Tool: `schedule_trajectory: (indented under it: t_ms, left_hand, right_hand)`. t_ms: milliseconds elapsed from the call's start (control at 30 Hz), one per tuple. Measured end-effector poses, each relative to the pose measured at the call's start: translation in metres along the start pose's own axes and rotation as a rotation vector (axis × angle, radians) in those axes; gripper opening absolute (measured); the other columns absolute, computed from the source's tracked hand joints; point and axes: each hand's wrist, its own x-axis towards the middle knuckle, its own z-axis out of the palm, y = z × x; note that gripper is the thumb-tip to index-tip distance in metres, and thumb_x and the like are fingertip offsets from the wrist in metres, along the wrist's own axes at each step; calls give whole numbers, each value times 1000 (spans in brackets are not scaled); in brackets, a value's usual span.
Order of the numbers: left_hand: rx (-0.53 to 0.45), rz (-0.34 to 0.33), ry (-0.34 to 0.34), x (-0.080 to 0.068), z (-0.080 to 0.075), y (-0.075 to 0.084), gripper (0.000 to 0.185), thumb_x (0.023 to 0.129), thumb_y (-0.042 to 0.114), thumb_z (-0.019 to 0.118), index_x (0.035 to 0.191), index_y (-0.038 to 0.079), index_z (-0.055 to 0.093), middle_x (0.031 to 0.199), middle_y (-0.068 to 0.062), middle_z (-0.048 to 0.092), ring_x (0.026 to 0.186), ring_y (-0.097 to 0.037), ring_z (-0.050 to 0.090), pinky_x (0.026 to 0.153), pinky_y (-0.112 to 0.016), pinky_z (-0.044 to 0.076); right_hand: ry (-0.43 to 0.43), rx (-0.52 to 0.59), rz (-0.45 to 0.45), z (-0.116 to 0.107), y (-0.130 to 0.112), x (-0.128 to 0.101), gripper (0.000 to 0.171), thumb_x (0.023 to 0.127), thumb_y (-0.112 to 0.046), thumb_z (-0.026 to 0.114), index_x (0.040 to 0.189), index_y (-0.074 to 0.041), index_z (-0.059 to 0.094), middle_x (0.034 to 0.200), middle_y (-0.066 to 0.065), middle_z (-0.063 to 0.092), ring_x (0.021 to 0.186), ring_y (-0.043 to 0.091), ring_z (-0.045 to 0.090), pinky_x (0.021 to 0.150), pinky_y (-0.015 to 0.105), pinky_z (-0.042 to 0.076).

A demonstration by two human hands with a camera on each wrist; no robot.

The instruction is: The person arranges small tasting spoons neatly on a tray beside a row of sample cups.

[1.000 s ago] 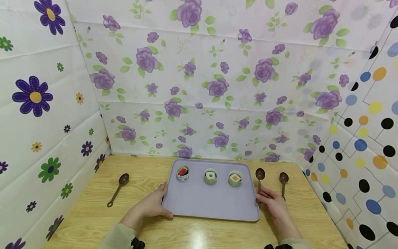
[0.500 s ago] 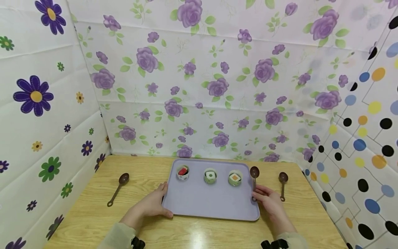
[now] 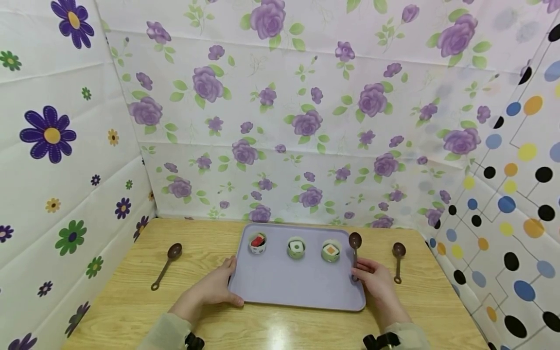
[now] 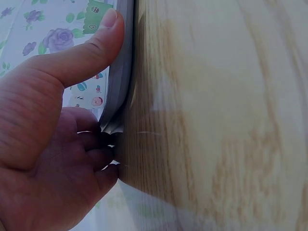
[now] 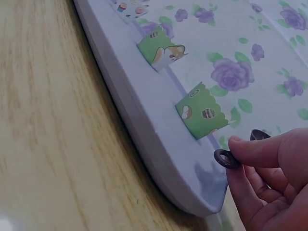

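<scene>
Right hand [image 3: 379, 282] pinches a spoon [image 3: 355, 240] by its handle, thumb against fingers, over the right edge of the tray [image 3: 297, 289]. Left hand [image 3: 211, 288], thumb and fingers apart, grips its front left corner. Three filled cups [image 3: 296, 250] line its back edge; a second spoon [image 3: 168, 262] and third spoon [image 3: 398, 250] flank it on the worktop [image 3: 245, 328]

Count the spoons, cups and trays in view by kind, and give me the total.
Spoons: 3 (the held spoon in the right hand, the left spoon, the right spoon)
Cups: 3 (the middle green cup, the right green cup, the white cup)
Trays: 1 (the lilac tray)
Total: 7
</scene>
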Motion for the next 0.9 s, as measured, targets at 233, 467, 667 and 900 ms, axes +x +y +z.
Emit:
schedule_trajectory:
  t_ms: [233, 467, 667, 900]
  left_hand:
    - [2, -9, -2, 0, 0, 1, 132, 69, 38, 103, 162, -14, 25, 171, -35, 18, 157, -53, 20, 125, -63, 25]
    - [2, -2, -7, 0, -1, 1, 133, 69, 39, 102, 163, -14, 24, 170, -37, 17, 157, -53, 21, 125, -63, 25]
    - [5, 4, -9, 1, 0, -1, 133, 70, 40, 102, 163, -14, 24, 171, -35, 17, 157, -53, 20, 126, -63, 24]
    - [3, -3, -9, -1, -1, 1, 133, 70, 40, 102, 163, -14, 23, 171, -36, 17, 157, -53, 20, 125, -63, 25]
  right_hand:
    - [8, -36, -28, 4, -7, 0, 47, 95, -4, 79, 138, 11, 65, 125, 25, 72, 95, 7, 66, 76, 17, 55]
    - [18, -53, -43, 9, -9, 2, 45, 95, -1, 78, 135, 13, 65, 123, 28, 72, 99, 13, 69, 75, 15, 55]
    - [23, -78, -31, 10, -8, 5, 45, 94, -1, 79, 136, 12, 65, 123, 27, 72, 105, 23, 70, 75, 16, 55]
    - [13, -131, -5, 13, -15, 9, 46, 95, -4, 80, 137, 9, 66, 126, 24, 71, 114, 33, 68, 82, 25, 57]
